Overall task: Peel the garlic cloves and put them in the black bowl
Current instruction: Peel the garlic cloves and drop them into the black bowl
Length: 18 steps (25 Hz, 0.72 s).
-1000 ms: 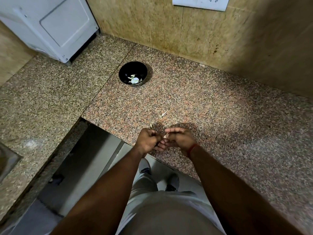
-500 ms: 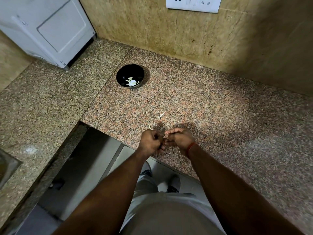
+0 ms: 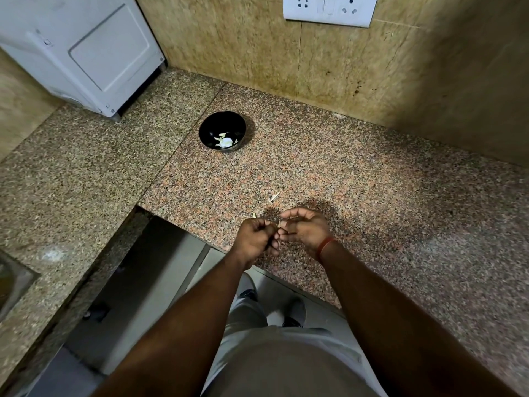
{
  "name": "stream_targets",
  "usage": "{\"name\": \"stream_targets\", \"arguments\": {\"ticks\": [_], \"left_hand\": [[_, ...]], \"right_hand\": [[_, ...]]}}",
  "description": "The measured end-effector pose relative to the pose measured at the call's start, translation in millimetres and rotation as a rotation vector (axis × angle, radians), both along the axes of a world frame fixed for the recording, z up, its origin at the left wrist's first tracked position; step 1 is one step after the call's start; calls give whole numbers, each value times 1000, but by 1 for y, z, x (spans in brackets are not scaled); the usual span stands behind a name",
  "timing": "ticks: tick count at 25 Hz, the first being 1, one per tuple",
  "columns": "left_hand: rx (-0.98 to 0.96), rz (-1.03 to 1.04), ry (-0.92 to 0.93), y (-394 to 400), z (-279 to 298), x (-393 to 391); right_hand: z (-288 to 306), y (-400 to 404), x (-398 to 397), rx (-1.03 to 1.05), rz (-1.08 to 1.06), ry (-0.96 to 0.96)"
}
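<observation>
The black bowl [image 3: 222,131] stands on the granite counter [image 3: 357,181] towards the back, with a few pale garlic pieces [image 3: 224,141] inside. Near the counter's front edge my left hand [image 3: 254,237] and my right hand [image 3: 305,229] meet fingertip to fingertip, both curled round a small garlic clove [image 3: 279,223] that shows only as a pale sliver between them. Most of the clove is hidden by my fingers. The bowl lies well beyond my hands and to their left.
Bits of garlic skin [image 3: 273,197] lie on the counter just past my hands, one more [image 3: 254,215] beside my left hand. A white appliance [image 3: 83,50] stands at the back left, a socket plate [image 3: 329,8] on the wall, a steel sink [image 3: 11,285] at far left.
My hands stay together on the clove, with the fingers shifting slightly. The camera has tilted a little, so the bowl and hands sit lower in view.
</observation>
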<state>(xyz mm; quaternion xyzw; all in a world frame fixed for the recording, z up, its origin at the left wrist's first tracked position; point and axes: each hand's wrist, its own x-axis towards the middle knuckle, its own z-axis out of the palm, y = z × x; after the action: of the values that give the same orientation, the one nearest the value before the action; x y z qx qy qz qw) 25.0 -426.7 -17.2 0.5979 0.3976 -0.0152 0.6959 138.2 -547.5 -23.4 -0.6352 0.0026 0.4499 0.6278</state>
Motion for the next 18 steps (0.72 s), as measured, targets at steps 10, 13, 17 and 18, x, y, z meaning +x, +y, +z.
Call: {"name": "stream_targets", "arguments": {"ticks": [10, 13, 17, 18], "left_hand": [[56, -84, 25, -4, -4, 9], [104, -40, 104, -5, -7, 14], [357, -48, 238, -3, -19, 16], [435, -97, 258, -3, -25, 15]], "right_hand": [[-1, -19, 5, 37, 88, -106], [-4, -25, 4, 76, -14, -62], [-9, -36, 3, 49, -100, -48], [-12, -37, 2, 31, -101, -65]]}}
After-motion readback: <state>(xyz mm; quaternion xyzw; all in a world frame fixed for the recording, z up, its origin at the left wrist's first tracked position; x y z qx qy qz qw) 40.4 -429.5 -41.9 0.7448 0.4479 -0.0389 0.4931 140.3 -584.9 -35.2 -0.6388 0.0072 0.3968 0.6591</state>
